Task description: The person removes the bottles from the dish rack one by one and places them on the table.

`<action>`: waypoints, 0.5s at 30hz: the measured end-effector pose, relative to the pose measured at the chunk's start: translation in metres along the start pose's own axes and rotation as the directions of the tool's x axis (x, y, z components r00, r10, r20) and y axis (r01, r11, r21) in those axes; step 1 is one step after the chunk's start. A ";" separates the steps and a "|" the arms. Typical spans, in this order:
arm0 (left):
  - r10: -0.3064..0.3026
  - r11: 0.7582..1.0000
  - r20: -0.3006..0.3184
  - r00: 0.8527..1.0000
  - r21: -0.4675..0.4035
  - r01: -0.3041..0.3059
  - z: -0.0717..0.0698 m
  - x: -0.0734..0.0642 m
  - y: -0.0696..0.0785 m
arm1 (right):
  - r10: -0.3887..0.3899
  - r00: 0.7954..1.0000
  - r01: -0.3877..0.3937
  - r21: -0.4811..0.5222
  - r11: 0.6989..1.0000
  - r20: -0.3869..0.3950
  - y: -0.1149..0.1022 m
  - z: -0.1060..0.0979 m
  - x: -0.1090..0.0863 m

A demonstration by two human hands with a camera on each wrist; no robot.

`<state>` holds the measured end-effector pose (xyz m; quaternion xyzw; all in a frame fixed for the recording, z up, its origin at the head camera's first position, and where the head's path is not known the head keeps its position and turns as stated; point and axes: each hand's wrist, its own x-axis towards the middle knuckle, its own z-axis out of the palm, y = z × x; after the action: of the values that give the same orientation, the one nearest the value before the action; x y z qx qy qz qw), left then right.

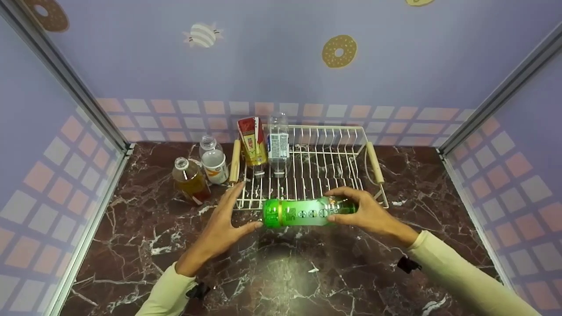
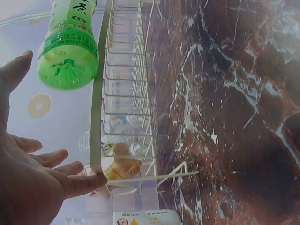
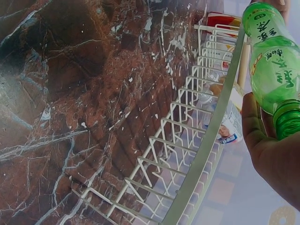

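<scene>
A green tea bottle (image 1: 303, 213) lies sideways in the air over the front edge of a cream wire rack (image 1: 327, 127). My right hand (image 1: 366, 213) grips its neck end between thumb and fingers; in the right wrist view the green cap end (image 3: 287, 119) rests by the palm. At the other end, the fingers of my left hand (image 1: 221, 230) are spread, thumb tip close to the bottle's base. The left wrist view has that base (image 2: 68, 65) beyond the open left palm. Inside the rack, a red-and-yellow container (image 1: 253, 142) and a clear labelled bottle (image 1: 278, 147) stand at the left.
Left of the rack stand a clear bottle with a white label (image 1: 215, 167) and a bottle of amber liquid (image 1: 192, 181). Wooden handles (image 1: 374, 162) flank the rack. A patterned wall (image 1: 272, 66) rises behind the dark marbled tabletop (image 1: 281, 281), with side panels left and right.
</scene>
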<state>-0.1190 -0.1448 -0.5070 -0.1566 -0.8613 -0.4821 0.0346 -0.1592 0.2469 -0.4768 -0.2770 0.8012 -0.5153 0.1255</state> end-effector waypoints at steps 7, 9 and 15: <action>0.084 0.996 -0.027 0.996 0.010 -0.084 0.004 -0.002 0.007 | -0.002 1.000 0.002 -0.014 1.000 -0.003 0.000 0.003 -0.001; 0.109 0.994 -0.031 0.994 0.015 -0.108 0.005 -0.003 0.010 | -0.005 1.000 0.005 -0.029 1.000 -0.007 -0.001 0.004 -0.002; 0.137 0.990 -0.002 0.991 0.009 -0.137 0.009 -0.007 0.021 | -0.012 1.000 0.012 -0.053 0.999 -0.006 -0.005 0.007 -0.006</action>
<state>-0.1047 -0.1290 -0.4956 -0.2149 -0.8504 -0.4751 0.0694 -0.1498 0.2435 -0.4760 -0.2835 0.8134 -0.4954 0.1126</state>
